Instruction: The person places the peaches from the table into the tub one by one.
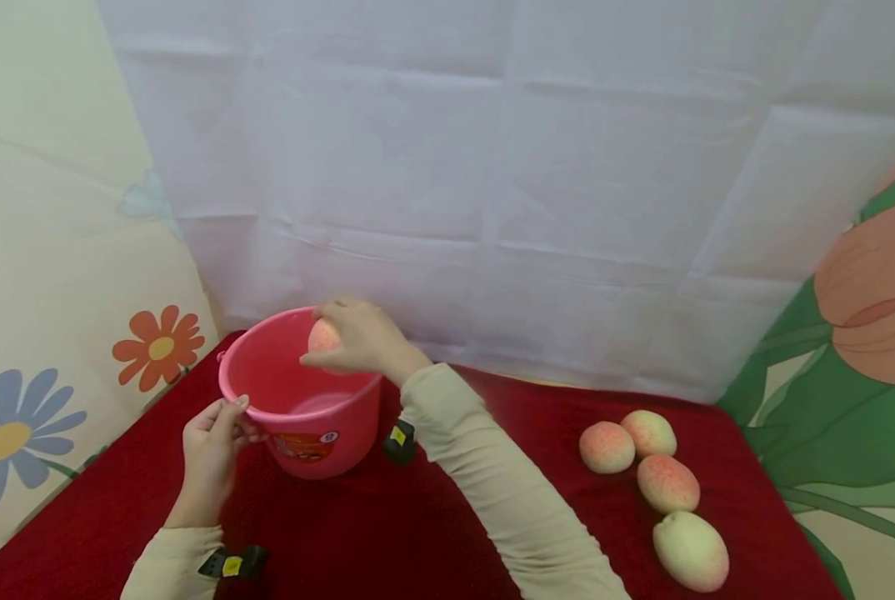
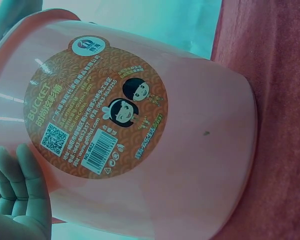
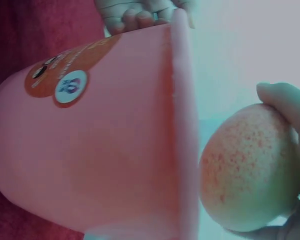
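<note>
A pink bucket [image 1: 327, 442] stands upright on the red cloth, its round printed label [image 2: 97, 107] facing the left wrist camera. At the near left of the rim, my left hand [image 1: 218, 442] pinches the edge between thumb and fingers. My right hand [image 1: 361, 337] grips a peach [image 1: 323, 336] over the bucket's mouth at the right side of the rim. In the right wrist view this peach [image 3: 252, 167], speckled red over pale yellow-green, sits between thumb and fingers just beyond the rim [image 3: 182, 125]. The bucket's full interior is not visible.
To the right on the red cloth [image 1: 432, 517] lie several more peaches, among them a reddish peach [image 1: 607, 447] and a paler peach [image 1: 691, 551] nearest the front. A white sheet [image 1: 447, 183] hangs behind the bucket, and a flower-patterned wall [image 1: 57, 275] is at left.
</note>
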{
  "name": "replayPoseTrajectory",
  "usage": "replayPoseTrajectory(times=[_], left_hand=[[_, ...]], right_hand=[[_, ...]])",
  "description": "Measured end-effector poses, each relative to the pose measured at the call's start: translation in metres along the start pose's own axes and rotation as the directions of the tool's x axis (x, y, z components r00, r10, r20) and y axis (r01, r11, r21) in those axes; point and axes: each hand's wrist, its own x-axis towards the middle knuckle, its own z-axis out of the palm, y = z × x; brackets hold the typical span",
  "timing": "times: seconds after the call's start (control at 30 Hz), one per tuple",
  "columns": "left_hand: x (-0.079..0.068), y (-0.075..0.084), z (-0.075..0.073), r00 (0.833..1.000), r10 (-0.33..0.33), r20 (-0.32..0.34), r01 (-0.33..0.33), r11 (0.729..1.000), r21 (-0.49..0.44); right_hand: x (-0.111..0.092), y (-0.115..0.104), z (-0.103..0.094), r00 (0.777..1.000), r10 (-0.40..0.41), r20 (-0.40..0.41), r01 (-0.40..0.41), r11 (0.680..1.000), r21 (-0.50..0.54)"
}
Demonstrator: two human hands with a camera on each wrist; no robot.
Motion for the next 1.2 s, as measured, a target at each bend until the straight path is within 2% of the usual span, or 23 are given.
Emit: replayPoseTrajectory(times=[0.2,0.27,0.4,0.57,0.87,1.2], left_hand=[[0.000,-0.001,0.003,1.000,0.005,0.019,-0.004,1.000,-0.006],[0.000,-0.001,0.004,1.000,0.007,0.019,-0.007,1.000,-0.008],[0.001,0.000,0.005,1.000,-0.010,-0.002,0.010,1.000,0.000],[0.001,0.000,0.004,0.999,-0.026,-0.021,0.026,1.000,0.010],[0.002,0.000,0.003,1.000,-0.021,-0.002,0.021,1.000,-0.016],[0.003,0.002,-0.001,0.998,-0.049,-0.038,0.049,0.999,-0.020]], right_hand=[[-0.003,0.001,0.007,0.992,-0.120,0.030,0.121,0.991,-0.051],[-0.005,0.001,0.007,0.990,-0.133,0.035,0.135,0.988,-0.078],[-0.009,0.005,0.007,0.992,-0.121,0.041,0.124,0.988,-0.094],[-0.017,0.015,0.006,0.995,-0.094,0.012,0.095,0.994,-0.059],[-0.034,0.031,0.002,0.999,-0.036,-0.037,0.036,0.999,0.018],[-0.054,0.042,-0.007,0.993,-0.047,-0.111,0.051,0.998,0.036]])
